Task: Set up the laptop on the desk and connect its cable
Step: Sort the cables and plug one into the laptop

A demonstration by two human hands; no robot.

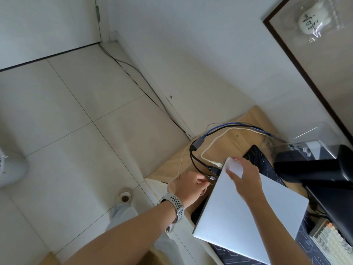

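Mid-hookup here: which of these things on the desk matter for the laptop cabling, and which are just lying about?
Part of the job:
laptop, lid closed
cable plug pinched in the left hand
right hand resting on the lid
black and white cables at the laptop's edge
adapter

Lying about:
keyboard
monitor
desk mat

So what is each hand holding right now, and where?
Left hand pinches a cable plug at the laptop's edge; right hand rests flat on the lid's far corner.
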